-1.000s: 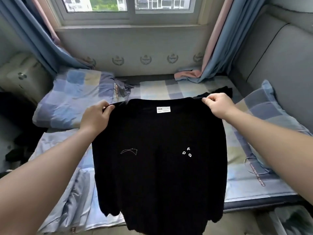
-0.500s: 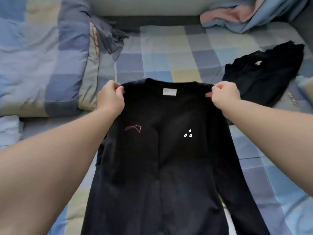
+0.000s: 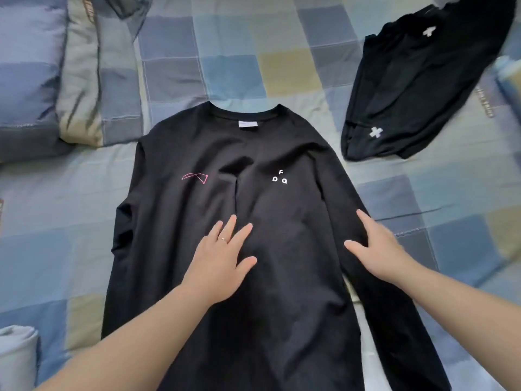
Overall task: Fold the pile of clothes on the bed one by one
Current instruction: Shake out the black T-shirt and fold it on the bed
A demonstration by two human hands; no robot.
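Lying flat: a black long-sleeved shirt is spread on the checked bed, collar toward the far side, sleeves running down along its sides.
Left hand: the left hand rests palm-down on the middle of the shirt, fingers straight and spread wide, holding nothing; a thin ring sits on one finger.
Right hand: the right hand lies flat where the right sleeve meets the body, fingers straight, thumb out, gripping nothing.
Shirt marks: a white label under the collar, a pink line drawing and white letters on the chest, a crease between them.
Beside it: another black garment lies rumpled to the right, apart from the shirt; a checked quilt lies bunched at the left.
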